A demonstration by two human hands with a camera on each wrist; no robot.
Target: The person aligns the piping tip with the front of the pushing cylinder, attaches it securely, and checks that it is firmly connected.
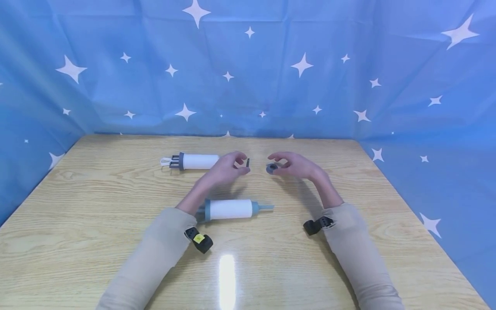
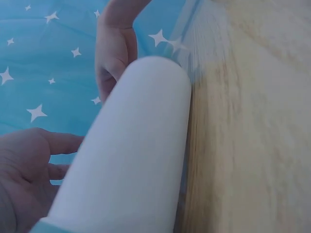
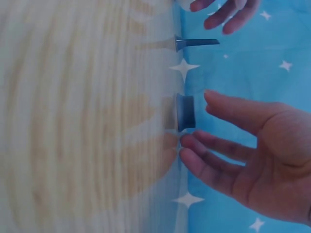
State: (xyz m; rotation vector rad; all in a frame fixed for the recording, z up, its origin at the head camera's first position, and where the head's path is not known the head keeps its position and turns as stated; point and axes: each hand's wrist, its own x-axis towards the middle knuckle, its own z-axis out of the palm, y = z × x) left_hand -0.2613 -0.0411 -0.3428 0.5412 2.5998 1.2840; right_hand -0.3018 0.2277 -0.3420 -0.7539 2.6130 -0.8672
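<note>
My left hand is held with loosely bent fingers just left of a small dark nozzle. In the right wrist view the nozzle stands upright on a flared base, apart from the left fingers. My right hand spreads thumb and fingers around a grey ring-shaped cap. That cap sits on the table, between the right thumb and fingertips. A white tube with a dark collar lies behind the left hand, its right end hidden.
A second white tube with teal ends and a thin nozzle lies under the left forearm; it fills the left wrist view. Wood table runs to a blue star-print curtain behind.
</note>
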